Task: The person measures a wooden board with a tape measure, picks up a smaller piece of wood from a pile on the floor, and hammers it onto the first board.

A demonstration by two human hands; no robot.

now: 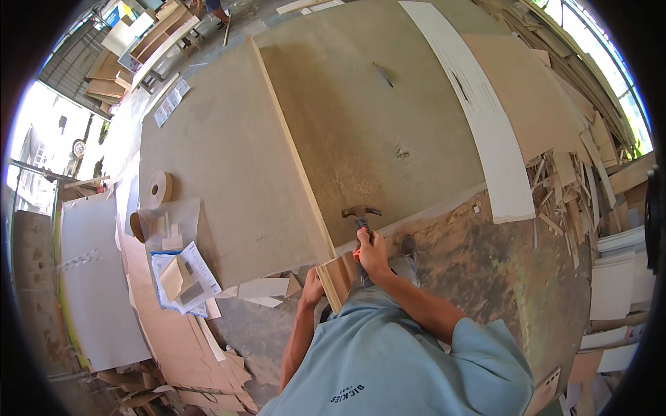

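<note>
A claw hammer [361, 212] with a dark head and a black and red handle is in my right hand [374, 255], whose fingers wrap round the handle. The head is up, over the near edge of the large worktable [229, 139]. My left hand [313, 287] grips the left side of a short wooden board [337, 281] close to my body. That board meets the near end of a long, narrow wooden board [290, 142], which stretches away across the table. Whether the two boards are fastened cannot be seen.
A long white panel [479, 111] lies on the right of the table, and a thin dark pen-like stick [383, 75] lies far back. On the left are a roll of tape [160, 187] and papers [198, 277]. Wood scraps [565, 187] pile up at the right.
</note>
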